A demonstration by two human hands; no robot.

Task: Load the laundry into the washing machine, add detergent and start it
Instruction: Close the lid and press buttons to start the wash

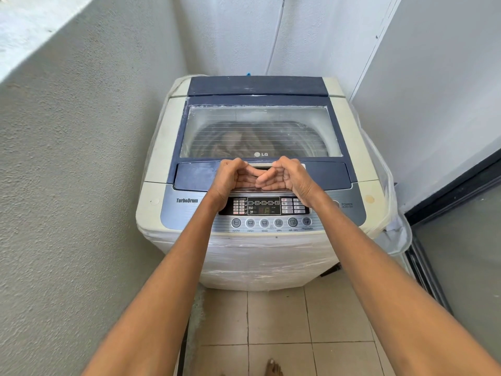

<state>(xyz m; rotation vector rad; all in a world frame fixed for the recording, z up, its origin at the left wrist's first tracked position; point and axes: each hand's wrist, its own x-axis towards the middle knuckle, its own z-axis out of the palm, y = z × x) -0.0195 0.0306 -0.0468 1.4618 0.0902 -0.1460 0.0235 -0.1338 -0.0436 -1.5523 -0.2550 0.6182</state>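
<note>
Rough grey plaster walls close a narrow corner around the washing machine (260,169), which stands on pale floor tiles (282,318). Its lid (260,131) is down, and through the clear window brownish laundry (230,143) shows in the drum. Both hands hover together over the lid's front edge, just behind the control panel (264,206) (its display is lit): the left hand (230,179) and right hand (288,176) have curled fingers, fingertips touching, gripping nothing.
</note>
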